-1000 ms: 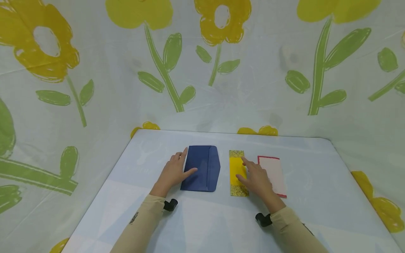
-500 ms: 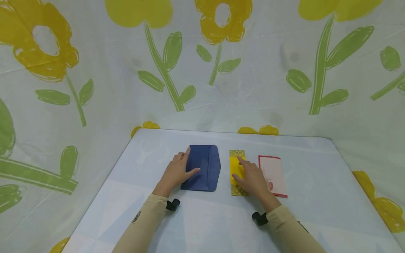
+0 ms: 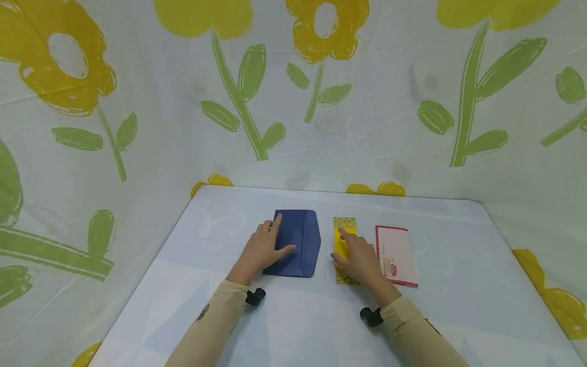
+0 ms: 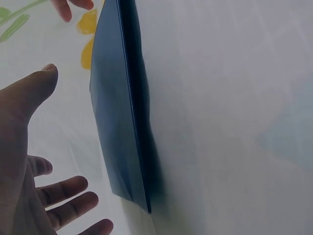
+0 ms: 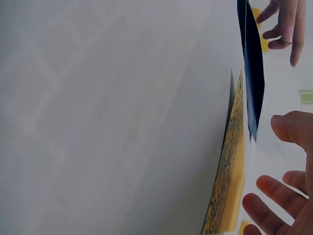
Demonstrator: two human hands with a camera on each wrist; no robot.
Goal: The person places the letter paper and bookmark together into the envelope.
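A dark blue envelope [image 3: 293, 239], its flap to the right, lies flat on the table in the head view. Over its left part hovers my left hand [image 3: 261, 248], fingers spread and thumb apart; the left wrist view shows a gap between the hand [image 4: 22, 147] and the envelope [image 4: 115, 112]. To the right lies a narrow yellow strip of card [image 3: 345, 221] with patterned ends. My right hand [image 3: 362, 257] is above that card, partly covering it, fingers loose and holding nothing. In the right wrist view the yellow card [image 5: 227, 171] stays apart from the fingers [image 5: 274, 191].
A white card with red edges [image 3: 396, 250] lies right of the yellow card, close to my right wrist. The pale table [image 3: 293, 326] has rounded far corners. Behind it hangs a flower-printed cloth [image 3: 367, 142]. Small black devices sit at both wrists.
Both hands have drifted inward: the left further over the envelope, the right leftward over the yellow card, uncovering more of the white card. The envelope and cards lie where they were.
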